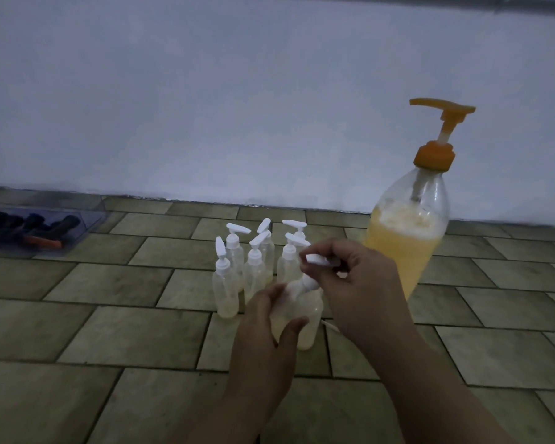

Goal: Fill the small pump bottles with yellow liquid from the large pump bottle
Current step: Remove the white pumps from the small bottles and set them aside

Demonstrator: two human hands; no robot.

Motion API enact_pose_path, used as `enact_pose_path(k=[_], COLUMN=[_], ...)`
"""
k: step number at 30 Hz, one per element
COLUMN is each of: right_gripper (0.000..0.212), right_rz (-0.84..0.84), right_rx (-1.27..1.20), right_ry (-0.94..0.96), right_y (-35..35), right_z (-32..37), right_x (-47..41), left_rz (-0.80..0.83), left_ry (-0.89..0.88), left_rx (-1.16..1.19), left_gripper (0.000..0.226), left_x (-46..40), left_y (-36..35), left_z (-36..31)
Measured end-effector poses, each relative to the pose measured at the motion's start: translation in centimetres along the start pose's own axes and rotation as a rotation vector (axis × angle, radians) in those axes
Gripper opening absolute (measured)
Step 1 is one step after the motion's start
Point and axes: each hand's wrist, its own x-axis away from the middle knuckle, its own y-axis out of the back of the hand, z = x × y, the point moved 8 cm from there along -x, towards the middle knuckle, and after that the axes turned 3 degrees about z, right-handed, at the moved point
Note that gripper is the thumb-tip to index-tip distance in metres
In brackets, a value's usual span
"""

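At lower centre, the left hand [269, 318] gripped the small bottle [305, 318] while the right hand [350, 277] pinched its white pump [318, 261]; steadying the bottle upright while twisting seemed wise.

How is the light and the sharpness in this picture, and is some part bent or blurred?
Head view: dim, bluish light, soft overall; the tiled floor lines and the wall's top edge bow from the wide lens; the right hand and the white pump head it pinches are smeared; the left hand grips a small bottle; the large pump bottle appears to lean; no harsh glare.
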Motion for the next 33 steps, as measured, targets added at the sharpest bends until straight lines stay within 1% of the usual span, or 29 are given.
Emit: enact_pose_path(k=[4,5,6,8,10,11,12,13,15,16,17,19,20,21,23,24,25,26,28,29,31,33], right_gripper=[0.026,0.025,0.021,0.012,0.035,0.040,0.037,0.028,0.008,0.008,0.007,0.024,0.029,0.032,0.030,0.030,0.031,0.030,0.024,0.027,0.031,0.043], right_rz=[-0.133,-0.168,-0.222,-0.339,-0.420,-0.463,-0.505,-0.549,-0.643,-0.664,-0.664,-0.633,-0.597,-0.564,-0.464,-0.409,-0.341,-0.268,-0.149,-0.112,-0.109,-0.170], right_rx=[0.085,0.107,0.099,-0.040,-0.100,-0.086,-0.053,-0.052,-0.056,-0.043,-0.038,0.023,0.076,0.140,0.294,0.354,0.395,0.441,0.545,0.575,0.603,0.590], right_ry=[0.201,0.204,0.169,0.039,-0.066,-0.130,-0.202,-0.251,-0.294,-0.287,-0.259,-0.182,-0.153,-0.115,-0.050,-0.043,-0.043,-0.041,-0.025,-0.024,0.025,0.099], right_y=[4.3,5.8,7.5,10.9,13.2,14.1,14.6,14.7,14.2,13.5,12.4,10.3,9.1,7.9,5.5,4.6,3.8,3.2,2.2,2.0,2.0,2.3], right_z=[3.2,3.6,3.2,0.7,-2.5,-4.2,-6.2,-8.0,-11.3,-12.4,-13.0,-13.7,-14.1,-14.2,-14.0,-14.2,-14.6,-15.2,-16.3,-16.5,-15.7,-13.3], right_x=[-0.6,-0.7,-0.6,0.2,1.8,2.9,4.3,5.8,8.6,9.6,10.3,11.1,11.4,11.5,11.6,11.6,11.5,11.4,11.2,11.1,10.9,10.3], left_rz=[-0.014,-0.017,-0.016,0.004,0.011,0.012,0.016,0.020,0.024,0.025,0.023,-0.001,-0.046,-0.124,-0.333,-0.411,-0.433,-0.403,-0.279,-0.232,-0.189,-0.172], left_ry=[0.117,0.146,0.169,0.214,0.247,0.255,0.260,0.258,0.251,0.248,0.238,0.206,0.192,0.180,0.183,0.202,0.230,0.257,0.295,0.299,0.288,0.268], left_rx=[0.078,0.100,0.121,0.146,0.156,0.156,0.144,0.126,0.090,0.077,0.068,0.058,0.067,0.090,0.143,0.155,0.157,0.156,0.126,0.100,0.052,0.027], left_gripper=[0.043,0.042,0.040,0.034,0.029,0.027,0.027,0.028,0.036,0.040,0.044,0.049,0.050,0.047,0.043,0.048,0.056,0.061,0.065,0.065,0.061,0.049], left_x=[-0.3,-0.4,-0.6,-1.1,-1.5,-1.6,-1.6,-1.7,-1.9,-1.9,-1.9,-1.2,-0.7,-0.1,0.7,0.6,0.0,-0.9,-2.8,-3.5,-4.4,-4.8], left_y=[0.6,0.7,0.7,0.2,-0.3,-0.5,-0.7,-0.9,-1.0,-1.1,-1.0,-0.8,-0.4,0.5,2.9,4.1,4.8,5.3,5.3,5.3,5.2,5.1], left_z=[2.6,3.1,3.5,4.0,4.4,4.6,4.8,5.0,5.8,6.1,6.4,6.4,6.3,6.1,6.3,6.6,7.1,7.7,8.7,9.1,9.8,10.2])
